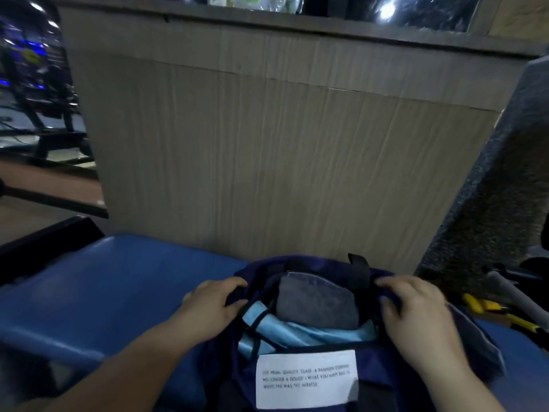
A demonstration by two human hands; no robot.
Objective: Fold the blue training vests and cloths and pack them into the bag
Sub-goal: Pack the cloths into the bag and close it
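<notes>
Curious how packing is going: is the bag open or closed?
Open: the left hand and right hand hold the bag rim apart, and a grey cloth and blue fabric show inside.

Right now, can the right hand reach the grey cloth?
Probably yes: the right hand grips the open bag just beside the grey cloth, which lies on top, uncovered.

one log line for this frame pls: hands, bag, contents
left hand: holds bag rim | right hand: holds bag rim | bag: open on bench | inside: grey cloth over blue vests
</notes>
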